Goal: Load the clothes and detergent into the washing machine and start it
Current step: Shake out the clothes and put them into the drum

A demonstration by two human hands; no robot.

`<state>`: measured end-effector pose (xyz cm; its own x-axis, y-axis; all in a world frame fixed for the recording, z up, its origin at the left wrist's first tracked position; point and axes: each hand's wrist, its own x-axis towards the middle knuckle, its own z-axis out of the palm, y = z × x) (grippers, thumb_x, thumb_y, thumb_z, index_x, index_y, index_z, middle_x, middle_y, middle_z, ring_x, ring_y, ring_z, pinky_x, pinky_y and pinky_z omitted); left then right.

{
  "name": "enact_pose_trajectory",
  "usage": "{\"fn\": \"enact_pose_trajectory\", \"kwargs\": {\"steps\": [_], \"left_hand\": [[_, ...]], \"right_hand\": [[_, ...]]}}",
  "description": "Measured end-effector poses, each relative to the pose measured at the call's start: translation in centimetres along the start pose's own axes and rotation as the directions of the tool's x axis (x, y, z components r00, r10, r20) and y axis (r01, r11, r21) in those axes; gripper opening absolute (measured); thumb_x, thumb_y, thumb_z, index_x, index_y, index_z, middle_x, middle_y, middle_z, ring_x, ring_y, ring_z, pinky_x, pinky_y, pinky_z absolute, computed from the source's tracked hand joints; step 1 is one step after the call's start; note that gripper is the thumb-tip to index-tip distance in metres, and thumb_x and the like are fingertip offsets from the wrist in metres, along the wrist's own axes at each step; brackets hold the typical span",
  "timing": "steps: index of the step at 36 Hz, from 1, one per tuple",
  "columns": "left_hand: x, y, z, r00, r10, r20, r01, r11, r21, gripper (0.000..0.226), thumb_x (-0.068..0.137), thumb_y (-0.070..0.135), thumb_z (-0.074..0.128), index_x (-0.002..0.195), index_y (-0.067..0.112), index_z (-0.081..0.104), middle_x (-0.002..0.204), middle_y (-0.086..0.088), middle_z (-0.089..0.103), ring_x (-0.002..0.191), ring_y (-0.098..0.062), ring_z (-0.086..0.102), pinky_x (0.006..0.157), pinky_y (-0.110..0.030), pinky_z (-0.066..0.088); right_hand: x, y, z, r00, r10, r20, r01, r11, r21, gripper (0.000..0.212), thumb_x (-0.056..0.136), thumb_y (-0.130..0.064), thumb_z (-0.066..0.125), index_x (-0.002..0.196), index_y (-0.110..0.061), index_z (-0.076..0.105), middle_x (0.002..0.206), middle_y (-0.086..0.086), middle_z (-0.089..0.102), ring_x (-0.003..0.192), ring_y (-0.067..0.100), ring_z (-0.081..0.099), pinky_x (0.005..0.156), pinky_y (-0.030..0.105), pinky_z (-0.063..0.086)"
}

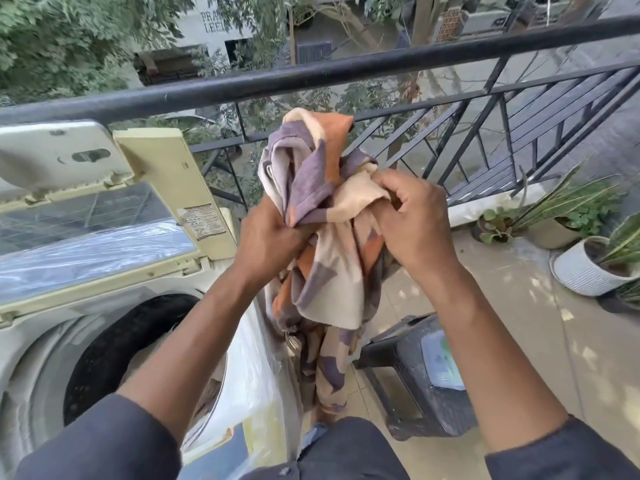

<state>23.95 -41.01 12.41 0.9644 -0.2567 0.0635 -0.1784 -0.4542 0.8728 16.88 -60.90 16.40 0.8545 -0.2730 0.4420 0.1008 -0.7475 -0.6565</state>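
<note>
A bunched cloth (325, 188) patterned in cream, orange and purple hangs between both hands, held up in front of the balcony railing and to the right of the washer. My left hand (268, 233) grips its lower left fold. My right hand (412, 216) pinches a cream fold at its right side. The cloth's tail dangles down toward the floor. The top-loading washing machine (41, 341) stands at lower left with its lid (104, 216) raised and its dark drum opening (114, 355) showing. No detergent is recognisable.
A black metal railing (346, 69) runs across just behind the cloth. A dark plastic stool (408, 368) with a pale packet (443, 362) on it stands right of the washer. Potted plants (588, 261) line the balcony's right edge. Tiled floor lies between stool and pots.
</note>
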Motion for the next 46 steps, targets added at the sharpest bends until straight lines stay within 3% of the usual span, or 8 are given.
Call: {"fn": "enact_pose_trajectory", "kwargs": {"steps": [7, 11, 18, 24, 30, 35, 39, 46], "left_hand": [[1.8, 0.2, -0.9, 0.973, -0.008, -0.231, -0.039, 0.979, -0.200, 0.030, 0.077, 0.029, 0.066, 0.102, 0.015, 0.075, 0.098, -0.002, 0.080, 0.100, -0.027, 0.076, 0.082, -0.055, 0.061], [2.1, 0.8, -0.7, 0.957, -0.056, -0.285, -0.048, 0.938, -0.343, 0.014, 0.068, 0.022, 0.062, 0.070, 0.008, 0.058, 0.063, 0.003, 0.060, 0.059, -0.013, 0.051, 0.051, -0.037, 0.045], [1.5, 2.9, -1.6, 0.940, -0.026, -0.341, -0.149, 0.866, -0.478, 0.003, 0.079, 0.007, 0.063, 0.079, 0.008, 0.065, 0.074, 0.003, 0.064, 0.076, -0.013, 0.056, 0.067, -0.034, 0.050], [1.3, 4.6, -1.8, 0.948, 0.004, -0.317, -0.191, 0.806, -0.560, 0.026, 0.082, 0.004, 0.063, 0.073, 0.027, 0.066, 0.070, 0.012, 0.064, 0.069, -0.006, 0.056, 0.063, -0.025, 0.047], [1.2, 5.1, -2.2, 0.948, 0.026, -0.319, -0.213, 0.793, -0.571, 0.023, 0.085, 0.006, 0.065, 0.079, 0.028, 0.071, 0.076, 0.010, 0.068, 0.075, -0.009, 0.059, 0.069, -0.028, 0.050], [1.2, 3.9, -2.3, 0.940, -0.026, -0.341, -0.176, 0.817, -0.549, 0.023, 0.085, 0.002, 0.063, 0.080, 0.024, 0.069, 0.074, 0.009, 0.070, 0.074, -0.010, 0.062, 0.067, -0.028, 0.053], [0.8, 3.0, -1.8, 0.938, -0.073, -0.338, -0.144, 0.806, -0.574, 0.018, 0.086, -0.001, 0.060, 0.088, 0.015, 0.068, 0.083, -0.006, 0.068, 0.081, -0.016, 0.062, 0.072, -0.034, 0.053], [0.1, 4.1, -1.1, 0.935, -0.065, -0.349, -0.173, 0.775, -0.607, 0.021, 0.087, -0.002, 0.061, 0.090, 0.017, 0.070, 0.082, 0.004, 0.071, 0.079, -0.011, 0.063, 0.072, -0.030, 0.054]], "right_hand": [[-2.3, 3.1, 0.6, 0.994, 0.107, -0.007, -0.106, 0.965, -0.242, 0.027, 0.081, -0.023, 0.068, 0.105, -0.030, 0.057, 0.081, -0.011, 0.059, 0.069, 0.018, 0.056, 0.059, 0.031, 0.040], [-5.7, 5.1, 2.6, 0.949, 0.314, 0.023, -0.299, 0.921, -0.248, 0.029, 0.078, -0.013, 0.063, 0.099, -0.031, 0.054, 0.089, -0.010, 0.062, 0.074, 0.020, 0.052, 0.060, 0.032, 0.035], [-12.1, 8.0, 7.6, 0.611, 0.603, 0.513, -0.533, 0.793, -0.296, 0.017, 0.076, -0.049, 0.065, 0.090, -0.039, 0.067, 0.094, -0.015, 0.074, 0.093, 0.016, 0.072, 0.081, 0.036, 0.060], [-14.1, 10.4, 12.6, 0.433, 0.736, 0.520, -0.671, 0.649, -0.359, 0.055, 0.072, -0.076, 0.065, 0.101, -0.030, 0.059, 0.096, -0.007, 0.068, 0.101, 0.025, 0.071, 0.075, 0.033, 0.052], [-14.8, 13.3, 14.2, 0.381, 0.755, 0.533, -0.720, 0.604, -0.341, 0.035, 0.103, -0.039, 0.052, 0.128, -0.020, 0.067, 0.136, 0.009, 0.067, 0.122, 0.030, 0.064, 0.085, 0.030, 0.046], [-15.5, 14.6, 12.6, 0.411, 0.813, 0.413, -0.880, 0.471, -0.051, 0.020, 0.097, -0.021, 0.066, 0.082, -0.028, 0.077, 0.111, 0.006, 0.078, 0.110, 0.031, 0.070, 0.092, 0.038, 0.052], [-15.5, 14.9, 11.6, 0.431, 0.742, 0.513, -0.872, 0.488, 0.027, 0.010, 0.091, -0.015, 0.075, 0.091, -0.022, 0.082, 0.109, 0.004, 0.078, 0.107, 0.024, 0.070, 0.099, 0.036, 0.053], [-14.9, 11.8, 15.0, 0.390, 0.681, 0.620, -0.717, 0.647, -0.260, 0.041, 0.086, -0.053, 0.074, 0.108, -0.019, 0.068, 0.101, -0.004, 0.073, 0.096, 0.017, 0.068, 0.080, 0.029, 0.055]]}}
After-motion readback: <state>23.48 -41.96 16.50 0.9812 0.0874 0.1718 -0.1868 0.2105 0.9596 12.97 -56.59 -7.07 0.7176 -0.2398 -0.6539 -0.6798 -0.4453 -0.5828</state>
